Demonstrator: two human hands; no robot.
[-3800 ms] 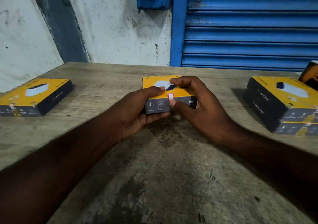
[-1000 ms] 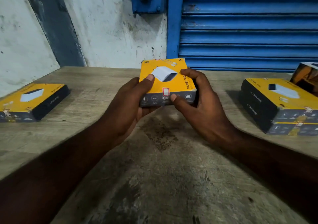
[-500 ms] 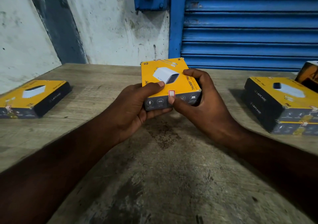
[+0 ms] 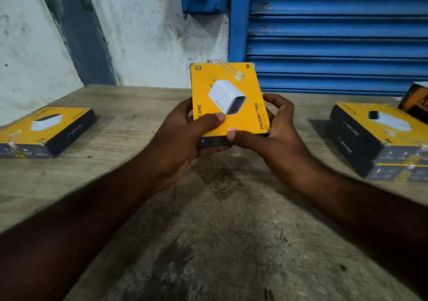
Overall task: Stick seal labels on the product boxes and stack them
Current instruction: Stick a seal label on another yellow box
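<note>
A yellow and black charger box is held above the middle of the table, tilted up so its yellow face points toward me. My left hand grips its near left corner, thumb lying on the yellow face. My right hand grips the near right side, its thumb pressing the near edge right below a small red and white seal label. Another seal label sticks out at the box's far edge.
One similar box lies flat at the table's left edge. A stack of two boxes stands at the right, with another box behind it. A blue roller shutter and a stained wall close the far side.
Both hands have lifted the box's far end, tilting it from nearly flat to steep, so the yellow face now shows and the dark front side is mostly hidden.
</note>
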